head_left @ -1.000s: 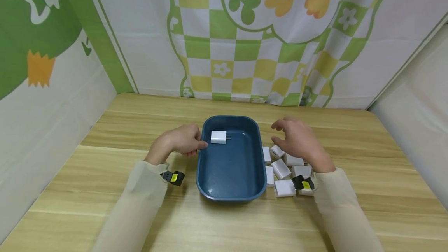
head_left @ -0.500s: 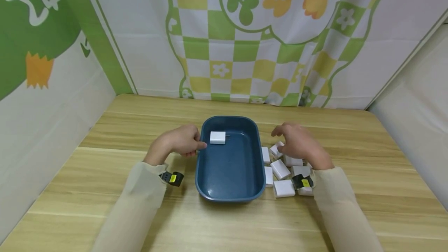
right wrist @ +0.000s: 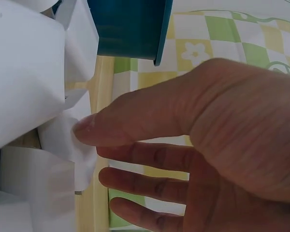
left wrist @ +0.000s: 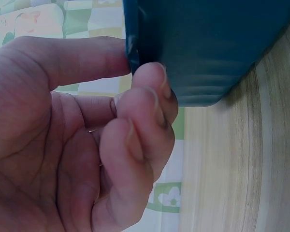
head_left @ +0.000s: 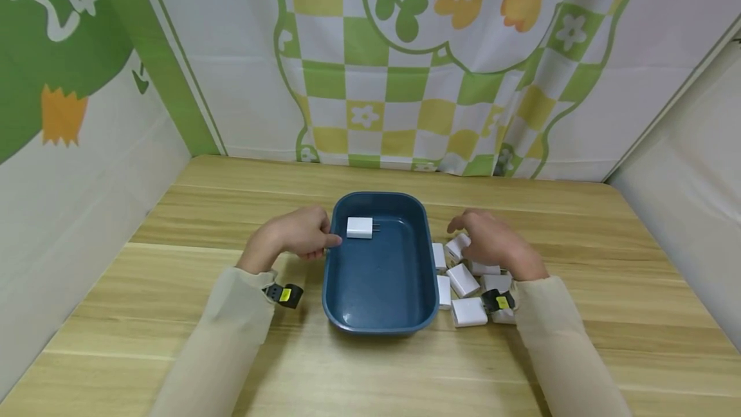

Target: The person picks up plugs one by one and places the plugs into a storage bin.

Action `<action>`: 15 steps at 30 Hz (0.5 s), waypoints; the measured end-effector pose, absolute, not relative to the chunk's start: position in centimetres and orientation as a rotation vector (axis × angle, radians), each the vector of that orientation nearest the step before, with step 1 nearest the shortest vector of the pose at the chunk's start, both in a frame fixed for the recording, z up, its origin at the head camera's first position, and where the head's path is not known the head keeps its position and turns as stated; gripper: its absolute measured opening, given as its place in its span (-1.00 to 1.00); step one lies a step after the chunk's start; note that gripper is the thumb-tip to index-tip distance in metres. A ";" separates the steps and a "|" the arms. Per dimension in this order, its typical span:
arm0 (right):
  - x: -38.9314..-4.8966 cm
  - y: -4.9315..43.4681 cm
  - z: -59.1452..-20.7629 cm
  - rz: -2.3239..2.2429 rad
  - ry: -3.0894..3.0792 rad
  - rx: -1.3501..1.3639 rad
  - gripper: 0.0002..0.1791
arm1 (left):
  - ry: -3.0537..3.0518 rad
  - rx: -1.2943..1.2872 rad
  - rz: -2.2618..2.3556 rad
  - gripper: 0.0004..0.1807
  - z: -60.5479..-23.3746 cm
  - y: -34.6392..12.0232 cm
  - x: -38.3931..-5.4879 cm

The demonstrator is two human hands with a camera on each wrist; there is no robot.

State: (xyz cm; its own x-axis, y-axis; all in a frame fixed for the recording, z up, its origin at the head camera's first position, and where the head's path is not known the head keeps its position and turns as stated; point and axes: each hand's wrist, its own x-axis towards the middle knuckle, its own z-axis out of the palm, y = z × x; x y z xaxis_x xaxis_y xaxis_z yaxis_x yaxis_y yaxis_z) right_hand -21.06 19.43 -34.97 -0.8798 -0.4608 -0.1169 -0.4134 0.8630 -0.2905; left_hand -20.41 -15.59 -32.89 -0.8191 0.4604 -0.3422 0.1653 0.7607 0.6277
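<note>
A dark blue plastic tray (head_left: 379,288) stands on the table with one white charger plug (head_left: 359,228) lying inside near its far left. At its left side my left hand (head_left: 298,231) pinches the rim, thumb over the edge and fingers curled outside; the left wrist view shows this rim (left wrist: 131,34) against the thumb. My right hand (head_left: 498,243) reaches over a pile of white charger plugs (head_left: 464,280) right of the tray. Its thumb meets a charger plug (right wrist: 70,140) in the right wrist view, while its other fingers extend, spread and bent slightly; the index finger is mostly hidden.
Several plugs, among them a near one (head_left: 469,312), lie close against the tray's right wall, partly under the right wrist. A wooden table (head_left: 370,381) carries everything. Patterned curtain (head_left: 399,82) hangs behind its far edge, with cloth walls at both sides.
My right hand has lowered toward the farthest plug of the pile, its thumb now beside it. The left hand stays at the tray's rim, and the plug inside lies as before.
</note>
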 end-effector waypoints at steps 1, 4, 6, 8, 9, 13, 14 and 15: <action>-21.1 19.4 -35.0 -0.385 2.854 -0.677 -0.49 | 2.470 0.471 0.818 -0.58 -32.9 -15.6 -20.4; -21.1 19.4 -35.0 -0.392 2.851 -0.680 -0.50 | 2.472 0.470 0.814 -0.58 -32.9 -15.6 -20.4; -21.1 19.4 -35.0 -0.394 2.848 -0.683 -0.51 | 2.475 0.475 0.810 -0.58 -32.9 -15.6 -20.4; -21.1 19.4 -35.0 -0.389 2.843 -0.669 -0.52 | 2.477 0.473 0.805 -0.58 -32.9 -15.6 -20.4; -21.1 19.4 -35.1 -0.380 2.842 -0.657 -0.52 | 2.478 0.470 0.804 -0.58 -32.9 -15.6 -20.4; -21.1 19.3 -35.1 -0.353 2.825 -0.609 -0.51 | 2.477 0.462 0.805 -0.59 -32.9 -15.5 -20.4; -21.2 19.3 -35.2 -0.349 2.823 -0.604 -0.51 | 2.477 0.463 0.806 -0.59 -32.9 -15.5 -20.4; -21.2 19.3 -35.2 -0.345 2.823 -0.598 -0.52 | 2.476 0.462 0.807 -0.59 -32.9 -15.5 -20.4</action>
